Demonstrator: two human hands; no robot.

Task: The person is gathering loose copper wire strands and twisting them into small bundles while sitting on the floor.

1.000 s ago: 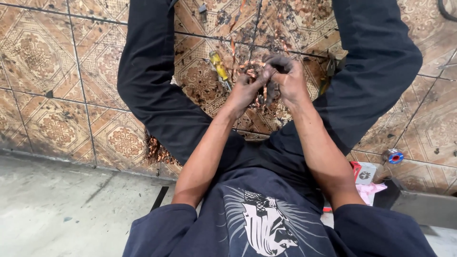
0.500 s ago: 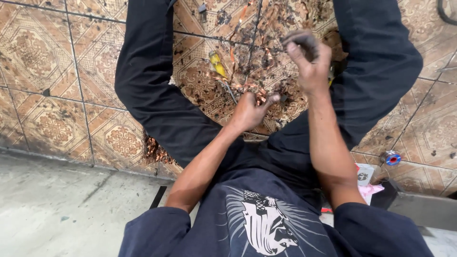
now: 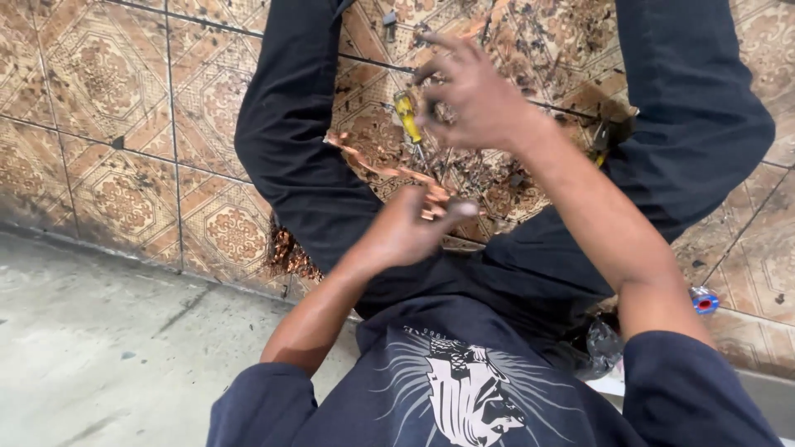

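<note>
The left hand point(image 3: 406, 232) pinched a thin strip of copper-coloured metal point(image 3: 377, 165) low between the person's dark-trousered legs. The right hand point(image 3: 472, 99), fingers spread, hovered above a yellow-handled screwdriver point(image 3: 408, 118) lying on the brown patterned tiled floor point(image 3: 108, 116) among dark scraps.

Seated person's two legs spread at 11 and 1 o'clock on the patterned ceramic tile floor point(image 3: 108, 91). Between them, near 12 o'clock, lies the yellow-handled screwdriver point(image 3: 407, 116), just left of the raised right hand point(image 3: 476, 99). The left hand point(image 3: 406, 232) sits nearer the body, touching a curled copper strip point(image 3: 389, 172). A bare concrete slab point(image 3: 91, 348) lies at 8 o'clock; a small blue-and-red cap point(image 3: 705, 300) at 3 o'clock.
</note>
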